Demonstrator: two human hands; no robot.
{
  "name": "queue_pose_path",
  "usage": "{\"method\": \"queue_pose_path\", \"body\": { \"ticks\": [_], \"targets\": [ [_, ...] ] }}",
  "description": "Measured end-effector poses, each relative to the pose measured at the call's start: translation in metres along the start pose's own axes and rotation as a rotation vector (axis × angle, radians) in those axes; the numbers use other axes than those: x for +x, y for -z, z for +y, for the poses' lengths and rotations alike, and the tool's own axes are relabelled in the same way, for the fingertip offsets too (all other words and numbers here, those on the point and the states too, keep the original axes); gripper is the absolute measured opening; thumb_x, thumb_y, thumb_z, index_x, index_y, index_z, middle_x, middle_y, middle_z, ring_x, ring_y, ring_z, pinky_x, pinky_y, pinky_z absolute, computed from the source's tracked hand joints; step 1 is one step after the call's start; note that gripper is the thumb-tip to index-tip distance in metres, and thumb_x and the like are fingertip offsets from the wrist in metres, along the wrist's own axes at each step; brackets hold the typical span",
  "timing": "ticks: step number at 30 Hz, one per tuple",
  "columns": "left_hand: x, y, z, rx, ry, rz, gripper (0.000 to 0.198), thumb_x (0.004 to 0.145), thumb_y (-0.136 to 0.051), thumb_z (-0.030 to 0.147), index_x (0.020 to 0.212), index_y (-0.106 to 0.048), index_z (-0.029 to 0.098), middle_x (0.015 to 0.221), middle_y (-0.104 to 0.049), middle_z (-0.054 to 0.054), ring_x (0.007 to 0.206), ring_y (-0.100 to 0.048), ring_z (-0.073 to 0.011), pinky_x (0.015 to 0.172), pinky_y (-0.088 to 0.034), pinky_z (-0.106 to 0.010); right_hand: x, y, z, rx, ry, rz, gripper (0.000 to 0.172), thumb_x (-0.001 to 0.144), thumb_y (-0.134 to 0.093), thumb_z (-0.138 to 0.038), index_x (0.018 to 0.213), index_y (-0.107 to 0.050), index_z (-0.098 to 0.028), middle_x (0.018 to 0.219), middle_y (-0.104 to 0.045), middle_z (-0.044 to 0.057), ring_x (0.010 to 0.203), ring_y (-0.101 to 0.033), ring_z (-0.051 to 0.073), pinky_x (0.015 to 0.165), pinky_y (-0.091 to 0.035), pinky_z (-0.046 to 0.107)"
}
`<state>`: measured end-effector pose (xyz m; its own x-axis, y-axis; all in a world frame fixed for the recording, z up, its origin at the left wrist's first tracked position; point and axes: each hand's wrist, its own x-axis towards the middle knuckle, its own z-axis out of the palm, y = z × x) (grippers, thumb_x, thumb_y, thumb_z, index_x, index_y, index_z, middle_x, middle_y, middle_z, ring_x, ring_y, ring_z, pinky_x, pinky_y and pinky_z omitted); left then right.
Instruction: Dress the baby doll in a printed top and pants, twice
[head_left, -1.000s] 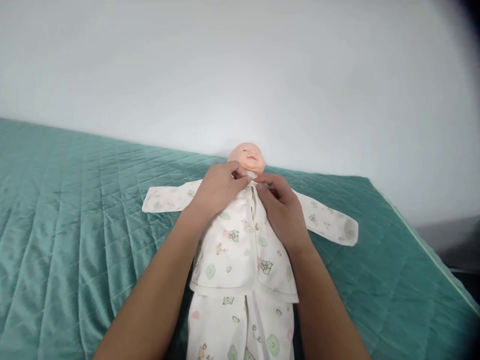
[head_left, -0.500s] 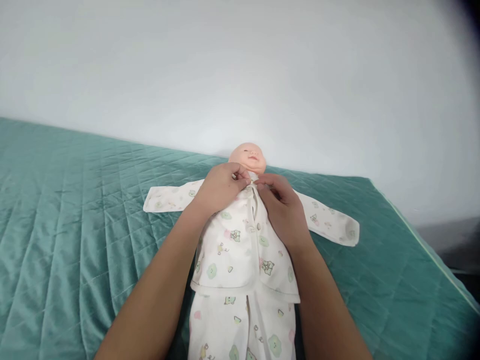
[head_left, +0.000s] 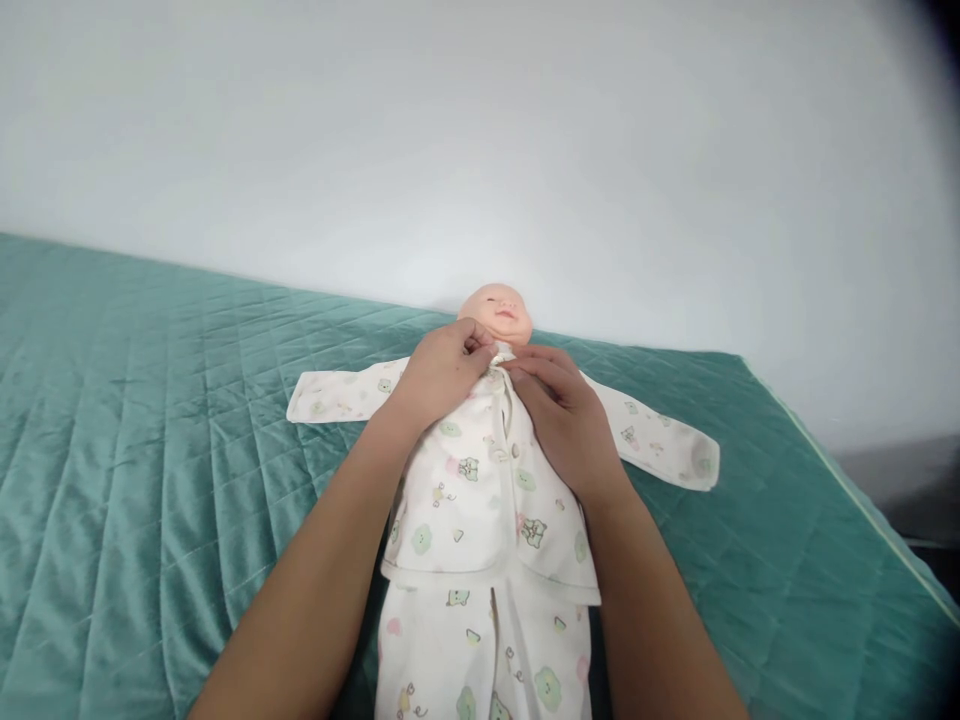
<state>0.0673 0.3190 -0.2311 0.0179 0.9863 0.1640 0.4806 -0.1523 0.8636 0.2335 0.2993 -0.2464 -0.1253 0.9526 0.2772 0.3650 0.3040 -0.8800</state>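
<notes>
A doll (head_left: 499, 308) lies on its back, dressed in a white printed jacket (head_left: 457, 500) and matching white trousers (head_left: 442, 650). Both sleeves stretch out to the sides. At the collar, my left hand (head_left: 448, 368) pinches the jacket's edge between thumb and fingers. My right hand (head_left: 559, 405) grips the other edge at the same spot, its fingertips close to those of my left. Below them the jacket front gapes slightly, with a button (head_left: 515, 451) showing on it. The fastening between my fingertips is mostly hidden.
A green quilted cover (head_left: 187, 450) lies under the doll and reaches to a plain pale wall (head_left: 480, 150) behind its head. The cover's piped edge runs down the right side, with a dark area beyond it.
Both hands stay at the collar. My right fingers have shifted slightly left over the fastening, and the jacket front has moved a little with them.
</notes>
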Motion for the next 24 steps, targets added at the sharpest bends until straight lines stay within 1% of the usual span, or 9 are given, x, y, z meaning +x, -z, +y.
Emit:
{"method": "queue_pose_path", "body": {
  "ticks": [6, 12, 18, 24],
  "targets": [
    [-0.0006, 0.0014, -0.0020, -0.064, -0.022, -0.041, 0.017, 0.089, -0.062, 0.037, 0.086, -0.069, 0.021, 0.089, -0.073, 0.000, 0.080, -0.063, -0.0158, 0.073, -0.045, -0.028, 0.0001, 0.0004, -0.0001, 0.000, -0.007, -0.011, 0.020, 0.094, -0.061, -0.038, 0.097, -0.080, -0.033, 0.127, -0.066, 0.000, 0.127, -0.056, 0.025, 0.113, -0.040, 0.046],
    [0.0019, -0.0028, -0.0014, 0.036, -0.019, 0.021, 0.015, 0.089, -0.060, 0.034, 0.086, -0.069, 0.022, 0.085, -0.072, 0.000, 0.076, -0.061, -0.0163, 0.071, -0.043, -0.030, -0.0005, -0.0007, -0.0009, -0.011, -0.012, -0.003, 0.020, 0.094, -0.060, -0.039, 0.096, -0.079, -0.032, 0.126, -0.067, 0.001, 0.126, -0.056, 0.025, 0.112, -0.040, 0.046],
    [0.0045, -0.0050, -0.0021, 0.049, 0.009, 0.036, 0.014, 0.088, -0.061, 0.033, 0.082, -0.067, 0.022, 0.083, -0.072, 0.000, 0.075, -0.061, -0.0172, 0.071, -0.044, -0.031, -0.0009, -0.0013, -0.0007, -0.042, 0.021, 0.006, 0.021, 0.094, -0.058, -0.038, 0.094, -0.078, -0.031, 0.126, -0.067, 0.001, 0.125, -0.057, 0.026, 0.111, -0.041, 0.046],
    [0.0070, -0.0076, -0.0034, 0.056, 0.032, 0.063, 0.013, 0.086, -0.062, 0.034, 0.082, -0.066, 0.022, 0.086, -0.074, -0.001, 0.078, -0.064, -0.0186, 0.073, -0.045, -0.032, -0.0008, -0.0019, 0.0006, -0.082, 0.069, 0.043, 0.021, 0.094, -0.060, -0.038, 0.090, -0.079, -0.030, 0.122, -0.070, 0.001, 0.118, -0.062, 0.025, 0.105, -0.045, 0.044]
  ]
}}
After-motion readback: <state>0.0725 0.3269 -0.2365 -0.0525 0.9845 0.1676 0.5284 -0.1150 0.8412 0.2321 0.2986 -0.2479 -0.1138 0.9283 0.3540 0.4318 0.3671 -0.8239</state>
